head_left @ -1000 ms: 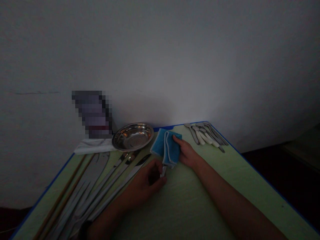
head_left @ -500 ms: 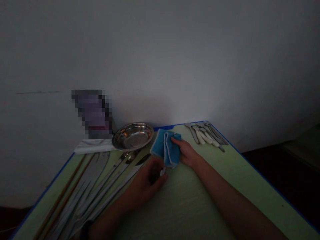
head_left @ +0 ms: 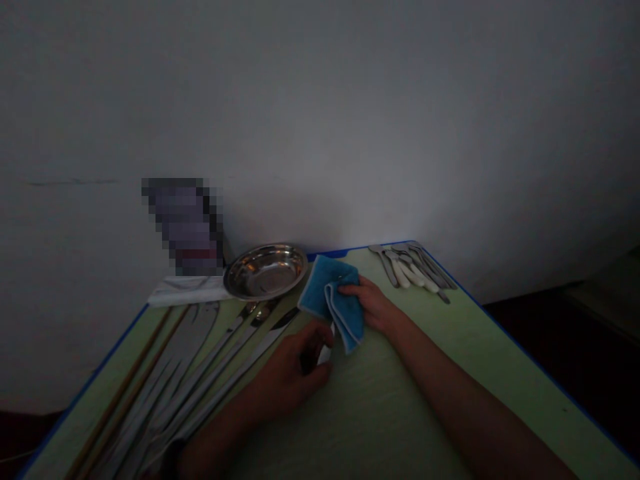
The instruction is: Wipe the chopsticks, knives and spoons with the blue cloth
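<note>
My right hand (head_left: 376,308) grips a blue cloth (head_left: 317,285) with pale edging, thumb pressed on its folded front. In my left hand (head_left: 287,368), fingers and thumb curl around the white handle (head_left: 325,355) of a piece of cutlery. Its upper part runs into the cloth, so whether it is a spoon, fork or knife is hidden. A small metal glint shows near the cloth's upper fold. Both hands are above the green tabletop (head_left: 395,413), the left one lower and beside the cloth.
A shiny metal bowl (head_left: 265,273) stands at the back. Long cutlery (head_left: 220,363) and wooden chopsticks (head_left: 123,380) lie on the left. Several pieces of cutlery, some with white handles (head_left: 404,275), lie at the back right. A blurred-out upright object (head_left: 187,227) leans on the wall.
The cloth's front flap has swung down and right, and its fold has changed shape. More of the white handle shows between my left thumb and fingers. The tabletop items stay put.
</note>
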`<move>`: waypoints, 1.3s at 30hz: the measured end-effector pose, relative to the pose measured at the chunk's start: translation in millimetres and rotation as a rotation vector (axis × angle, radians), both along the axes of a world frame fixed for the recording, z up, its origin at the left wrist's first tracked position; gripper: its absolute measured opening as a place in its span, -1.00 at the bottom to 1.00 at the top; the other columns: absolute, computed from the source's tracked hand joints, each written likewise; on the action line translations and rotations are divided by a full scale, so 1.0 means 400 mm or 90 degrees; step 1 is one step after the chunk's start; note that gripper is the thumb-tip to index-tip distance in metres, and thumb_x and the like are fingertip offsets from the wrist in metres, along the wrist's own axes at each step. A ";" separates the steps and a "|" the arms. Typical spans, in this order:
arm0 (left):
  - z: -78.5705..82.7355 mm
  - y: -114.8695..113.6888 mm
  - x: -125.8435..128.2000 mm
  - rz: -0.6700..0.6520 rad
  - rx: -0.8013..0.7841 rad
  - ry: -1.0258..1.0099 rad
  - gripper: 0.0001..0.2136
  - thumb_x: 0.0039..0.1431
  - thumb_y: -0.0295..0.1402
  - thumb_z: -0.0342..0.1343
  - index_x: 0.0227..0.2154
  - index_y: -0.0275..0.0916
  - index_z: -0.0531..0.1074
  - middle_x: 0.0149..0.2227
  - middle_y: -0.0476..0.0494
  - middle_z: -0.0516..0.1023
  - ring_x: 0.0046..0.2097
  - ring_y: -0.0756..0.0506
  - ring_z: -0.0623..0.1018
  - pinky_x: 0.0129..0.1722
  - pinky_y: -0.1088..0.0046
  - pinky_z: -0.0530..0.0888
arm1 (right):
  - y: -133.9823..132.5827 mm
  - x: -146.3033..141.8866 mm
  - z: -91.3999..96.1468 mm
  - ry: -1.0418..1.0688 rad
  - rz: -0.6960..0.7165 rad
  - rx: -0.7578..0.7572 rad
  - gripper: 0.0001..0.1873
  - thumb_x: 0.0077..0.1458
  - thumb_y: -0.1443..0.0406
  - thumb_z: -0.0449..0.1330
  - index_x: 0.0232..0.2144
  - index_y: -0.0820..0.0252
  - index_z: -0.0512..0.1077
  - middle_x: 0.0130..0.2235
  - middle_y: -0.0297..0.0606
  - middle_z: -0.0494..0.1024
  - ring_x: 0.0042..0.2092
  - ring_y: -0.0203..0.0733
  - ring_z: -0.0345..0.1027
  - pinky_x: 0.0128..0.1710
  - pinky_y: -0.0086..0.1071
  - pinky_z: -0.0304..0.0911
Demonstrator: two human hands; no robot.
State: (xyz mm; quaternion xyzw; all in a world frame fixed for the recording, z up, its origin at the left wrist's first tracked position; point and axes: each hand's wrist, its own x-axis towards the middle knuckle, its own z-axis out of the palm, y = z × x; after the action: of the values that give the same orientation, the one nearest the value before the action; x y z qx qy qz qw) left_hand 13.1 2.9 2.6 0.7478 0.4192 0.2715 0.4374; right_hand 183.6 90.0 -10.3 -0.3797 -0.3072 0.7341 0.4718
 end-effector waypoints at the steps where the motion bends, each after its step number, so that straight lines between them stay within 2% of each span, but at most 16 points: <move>1: -0.001 0.000 0.000 0.001 0.004 0.001 -0.81 -0.02 -0.49 0.00 -0.30 -0.19 0.24 -0.54 0.14 0.17 -0.52 0.03 0.22 -0.53 0.54 0.17 | 0.001 0.000 -0.002 0.005 0.009 0.002 -0.78 -0.19 0.51 0.19 -0.40 0.22 0.44 -0.46 -0.35 0.59 -0.47 -0.28 0.45 -0.35 -0.37 0.37; 7: -0.009 0.001 0.000 -0.006 0.022 0.010 -0.84 0.04 -0.48 0.02 -0.29 -0.18 0.25 -0.55 0.15 0.18 -0.53 0.05 0.24 -0.54 0.56 0.20 | 0.003 -0.011 -0.005 0.044 -0.015 0.005 -0.92 -0.03 0.35 0.20 -0.40 0.23 0.44 -0.50 -0.34 0.57 -0.48 -0.29 0.44 -0.32 -0.36 0.36; 11: -0.010 0.001 0.004 0.010 0.013 -0.001 -0.83 0.04 -0.48 0.02 -0.28 -0.18 0.22 -0.54 0.16 0.16 -0.53 0.05 0.22 -0.56 0.57 0.19 | 0.004 -0.015 -0.004 0.049 -0.018 -0.008 -0.91 0.03 0.30 0.17 -0.42 0.22 0.44 -0.54 -0.35 0.55 -0.49 -0.29 0.43 -0.30 -0.34 0.36; 19: -0.007 0.001 0.007 -0.011 0.018 0.010 -0.83 0.02 -0.48 0.04 -0.30 -0.18 0.24 -0.57 0.17 0.18 -0.56 0.06 0.22 -0.58 0.58 0.18 | 0.001 -0.013 -0.001 0.037 -0.005 -0.019 -0.95 -0.05 0.36 0.20 -0.43 0.21 0.43 -0.49 -0.35 0.57 -0.49 -0.30 0.42 -0.38 -0.39 0.34; 26: -0.013 0.003 0.004 -0.028 0.030 0.046 -0.81 0.01 -0.51 0.07 -0.28 -0.18 0.31 -0.58 0.16 0.23 -0.55 0.05 0.26 -0.56 0.57 0.21 | 0.002 -0.006 -0.003 -0.029 -0.006 -0.011 -0.81 -0.23 0.50 0.09 -0.49 0.21 0.42 -0.54 -0.41 0.54 -0.53 -0.32 0.37 -0.45 -0.42 0.30; 39: -0.008 0.003 0.004 -0.035 0.024 0.054 -0.84 0.05 -0.46 0.07 -0.28 -0.19 0.30 -0.57 0.16 0.22 -0.55 0.06 0.26 -0.56 0.57 0.20 | -0.002 -0.008 0.001 -0.030 -0.004 0.007 -0.78 -0.28 0.49 0.15 -0.46 0.21 0.43 -0.51 -0.41 0.56 -0.50 -0.32 0.40 -0.39 -0.41 0.32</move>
State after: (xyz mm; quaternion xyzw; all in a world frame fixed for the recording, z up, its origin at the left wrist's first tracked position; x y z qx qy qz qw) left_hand 14.5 4.3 -0.4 0.7783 0.4112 0.2353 0.4122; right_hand 180.3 89.3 -9.7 -0.3951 -0.3210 0.7220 0.4686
